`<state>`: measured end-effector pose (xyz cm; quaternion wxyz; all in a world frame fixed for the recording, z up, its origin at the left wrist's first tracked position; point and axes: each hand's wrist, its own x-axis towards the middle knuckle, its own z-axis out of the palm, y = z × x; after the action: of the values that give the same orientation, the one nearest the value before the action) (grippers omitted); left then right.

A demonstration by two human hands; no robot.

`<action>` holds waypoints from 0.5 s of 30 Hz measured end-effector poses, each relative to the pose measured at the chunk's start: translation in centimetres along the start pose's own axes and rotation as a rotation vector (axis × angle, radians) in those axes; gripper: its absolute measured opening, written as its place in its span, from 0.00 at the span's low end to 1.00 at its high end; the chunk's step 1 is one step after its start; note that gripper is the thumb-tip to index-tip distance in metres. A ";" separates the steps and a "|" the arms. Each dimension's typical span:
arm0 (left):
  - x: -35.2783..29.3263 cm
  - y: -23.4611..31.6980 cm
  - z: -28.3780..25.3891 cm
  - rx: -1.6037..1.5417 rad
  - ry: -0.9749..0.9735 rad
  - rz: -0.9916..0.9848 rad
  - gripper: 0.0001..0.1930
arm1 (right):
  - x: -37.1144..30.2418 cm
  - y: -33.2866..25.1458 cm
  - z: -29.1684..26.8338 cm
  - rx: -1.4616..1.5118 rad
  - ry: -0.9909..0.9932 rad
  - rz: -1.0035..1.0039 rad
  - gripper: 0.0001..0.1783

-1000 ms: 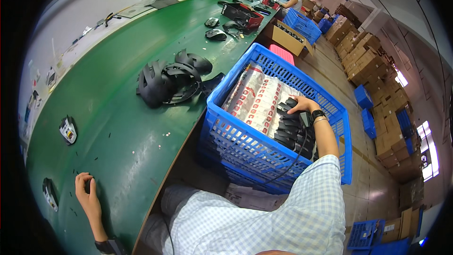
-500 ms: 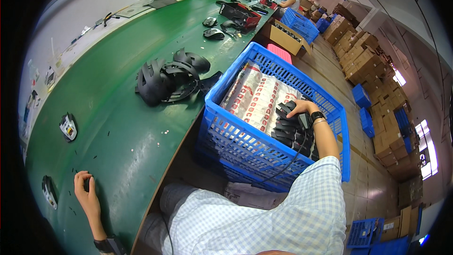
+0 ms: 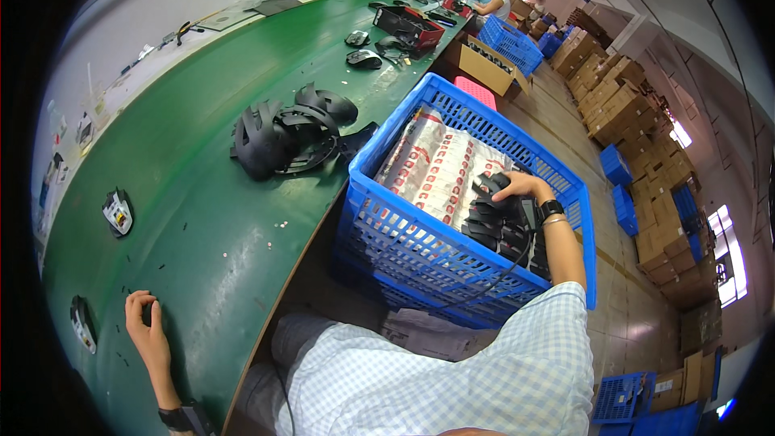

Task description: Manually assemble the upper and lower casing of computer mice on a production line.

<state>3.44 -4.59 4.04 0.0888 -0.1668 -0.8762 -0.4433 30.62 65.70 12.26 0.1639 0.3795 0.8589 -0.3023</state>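
My right hand (image 3: pixel 521 186) is inside the blue plastic crate (image 3: pixel 472 236), its fingers curled over one of the black curved plastic pieces (image 3: pixel 486 218) packed there in rows. Those pieces lie beside white bubble-like wrapping with red print (image 3: pixel 440 163). On the green table, my left hand (image 3: pixel 147 327) rests with fingers loosely bent and the thumb apart; I see nothing held in it. Close to it lie two partly assembled computer mice, one grey-white (image 3: pixel 119 212) and one (image 3: pixel 82 324) near the table's left rim. Small black bits are scattered around them.
A heap of black plastic shells (image 3: pixel 286 133) sits on the green table (image 3: pixel 202 242), with more mice (image 3: pixel 364 59) and a red-black box (image 3: pixel 409 27) beyond. Past the crate stand a pink stool (image 3: pixel 475 92) and an open carton (image 3: pixel 484 64). Another person (image 3: pixel 495 0) sits farther off.
My right hand has shifted very slightly at the black pieces, its forearm now straighter. The left hand stays in nearly the same place.
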 end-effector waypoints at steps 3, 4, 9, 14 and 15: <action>0.2 0.2 0.2 -0.005 0.000 0.011 0.04 | 2.7 2.7 1.8 -0.254 -0.183 -0.024 0.51; 0.2 0.3 0.3 -0.012 0.005 0.010 0.04 | 2.7 2.9 2.3 -0.290 -0.115 -0.016 0.49; 0.0 0.2 0.1 -0.013 -0.002 -0.016 0.04 | 1.2 -0.3 1.9 -0.256 -0.143 0.087 0.48; 0.0 0.0 0.1 -0.023 0.001 -0.022 0.04 | 1.5 0.0 2.2 -0.175 -0.222 0.034 0.45; 0.1 0.1 0.1 -0.018 -0.008 -0.021 0.04 | 1.7 0.4 2.2 -0.171 -0.221 0.031 0.44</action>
<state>3.34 -4.43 4.08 0.0792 -0.1602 -0.8742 -0.4516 29.94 65.49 9.56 0.2939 0.3418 0.8522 -0.2655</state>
